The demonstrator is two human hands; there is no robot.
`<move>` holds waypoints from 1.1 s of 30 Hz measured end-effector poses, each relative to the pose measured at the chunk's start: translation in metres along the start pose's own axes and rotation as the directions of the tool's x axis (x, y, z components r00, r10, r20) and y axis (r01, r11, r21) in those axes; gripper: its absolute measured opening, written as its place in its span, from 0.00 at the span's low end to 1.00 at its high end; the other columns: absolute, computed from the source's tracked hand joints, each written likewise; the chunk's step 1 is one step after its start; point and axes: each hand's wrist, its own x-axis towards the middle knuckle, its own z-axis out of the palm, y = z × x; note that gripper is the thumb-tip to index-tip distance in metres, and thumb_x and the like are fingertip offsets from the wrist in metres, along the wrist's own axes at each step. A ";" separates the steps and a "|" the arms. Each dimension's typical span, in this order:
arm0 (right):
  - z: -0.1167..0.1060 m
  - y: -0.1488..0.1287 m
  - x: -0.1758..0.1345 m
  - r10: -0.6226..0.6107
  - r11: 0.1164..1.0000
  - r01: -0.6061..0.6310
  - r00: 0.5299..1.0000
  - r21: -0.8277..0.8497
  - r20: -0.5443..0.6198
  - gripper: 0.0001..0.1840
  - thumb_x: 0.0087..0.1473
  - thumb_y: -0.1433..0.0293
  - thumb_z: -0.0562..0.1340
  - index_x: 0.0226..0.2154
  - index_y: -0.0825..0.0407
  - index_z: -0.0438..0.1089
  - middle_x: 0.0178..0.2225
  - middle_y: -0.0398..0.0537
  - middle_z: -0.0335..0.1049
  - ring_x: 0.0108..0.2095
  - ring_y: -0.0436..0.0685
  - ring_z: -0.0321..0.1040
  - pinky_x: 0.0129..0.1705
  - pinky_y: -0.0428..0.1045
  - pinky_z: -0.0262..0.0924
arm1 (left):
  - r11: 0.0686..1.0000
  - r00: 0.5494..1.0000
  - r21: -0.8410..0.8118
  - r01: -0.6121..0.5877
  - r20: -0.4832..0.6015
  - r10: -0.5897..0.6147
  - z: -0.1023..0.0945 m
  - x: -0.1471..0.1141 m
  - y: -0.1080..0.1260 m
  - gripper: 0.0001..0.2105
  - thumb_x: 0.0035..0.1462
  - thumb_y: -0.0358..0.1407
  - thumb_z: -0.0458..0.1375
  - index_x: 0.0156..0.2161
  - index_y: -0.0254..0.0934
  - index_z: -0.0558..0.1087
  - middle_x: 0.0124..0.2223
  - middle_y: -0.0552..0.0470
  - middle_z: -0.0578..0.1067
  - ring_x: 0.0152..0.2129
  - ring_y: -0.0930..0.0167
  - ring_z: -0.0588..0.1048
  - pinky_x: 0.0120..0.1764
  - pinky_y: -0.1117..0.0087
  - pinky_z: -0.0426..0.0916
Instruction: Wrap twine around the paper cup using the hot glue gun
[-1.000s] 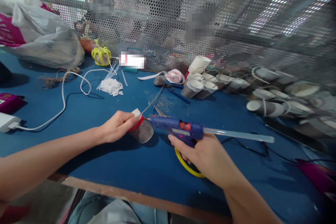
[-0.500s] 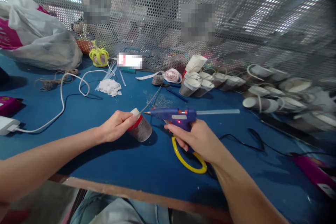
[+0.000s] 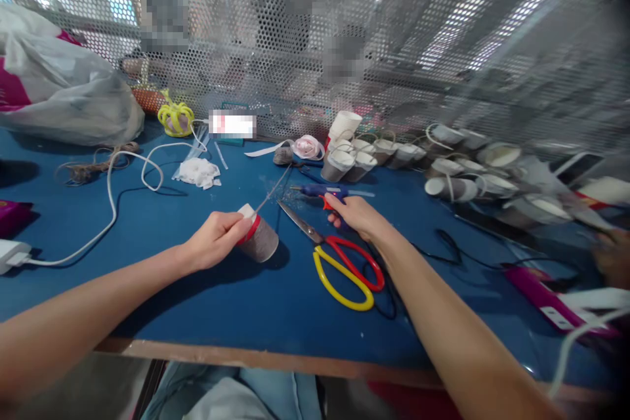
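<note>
My left hand point(image 3: 219, 239) grips a small paper cup point(image 3: 262, 241) tipped on its side, wrapped in grey cord with a red band near its white rim. From the cup a grey cord point(image 3: 270, 194) stretches back to a small grey ball of cord point(image 3: 283, 155). My right hand point(image 3: 352, 212) is closed around the handle of a blue hot glue gun point(image 3: 322, 191), whose nozzle points left, just above or on the table. Between the hands lie scissors point(image 3: 315, 236) with one red and one yellow handle, blades pointing toward the cord.
Finished-looking wrapped cups point(image 3: 344, 161) with cord handles stand at the back right. A white pile of scraps point(image 3: 198, 172), a pink ribbon roll point(image 3: 308, 147) and a white cable point(image 3: 114, 200) lie behind. A plastic bag point(image 3: 69, 92) sits far left, a purple power strip point(image 3: 536, 295) right.
My right hand has carried the glue gun back, away from the cup, uncovering the scissors. My left hand still holds the cup. The view has shifted slightly.
</note>
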 end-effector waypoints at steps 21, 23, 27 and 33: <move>0.069 -0.071 -0.045 -0.286 0.846 0.132 0.930 0.517 0.231 0.13 0.43 0.60 0.59 0.25 0.54 0.67 0.25 0.44 0.67 0.22 0.46 0.57 0.22 0.43 0.50 | 0.995 0.995 0.055 -0.086 0.064 0.083 0.001 -0.002 0.007 0.17 0.56 0.40 0.41 0.22 0.31 0.61 0.21 0.56 0.57 0.19 0.78 0.53 0.23 0.75 0.53; 0.063 -0.070 -0.046 -0.289 0.810 0.127 0.936 0.572 0.200 0.13 0.42 0.60 0.59 0.23 0.54 0.65 0.23 0.42 0.64 0.21 0.45 0.55 0.22 0.43 0.49 | 1.000 0.998 0.005 -0.009 0.068 0.009 0.001 -0.002 0.008 0.19 0.56 0.42 0.41 0.23 0.30 0.62 0.21 0.57 0.56 0.19 0.78 0.53 0.23 0.76 0.52; 0.050 -0.064 -0.052 -0.275 0.762 0.143 0.954 0.632 0.116 0.13 0.44 0.60 0.59 0.22 0.54 0.63 0.21 0.40 0.61 0.20 0.44 0.54 0.22 0.44 0.48 | 0.982 0.990 -0.144 0.124 0.090 -0.112 0.003 -0.001 0.010 0.21 0.55 0.46 0.41 0.27 0.29 0.66 0.22 0.55 0.60 0.21 0.77 0.56 0.25 0.75 0.56; 0.048 -0.057 -0.056 -0.307 0.751 0.249 0.952 0.612 -0.009 0.12 0.46 0.62 0.59 0.21 0.54 0.62 0.19 0.39 0.60 0.20 0.44 0.53 0.23 0.44 0.48 | 0.938 0.972 -0.270 0.217 0.144 -0.184 0.005 -0.001 0.012 0.22 0.53 0.48 0.43 0.31 0.28 0.69 0.24 0.54 0.65 0.22 0.76 0.60 0.28 0.74 0.58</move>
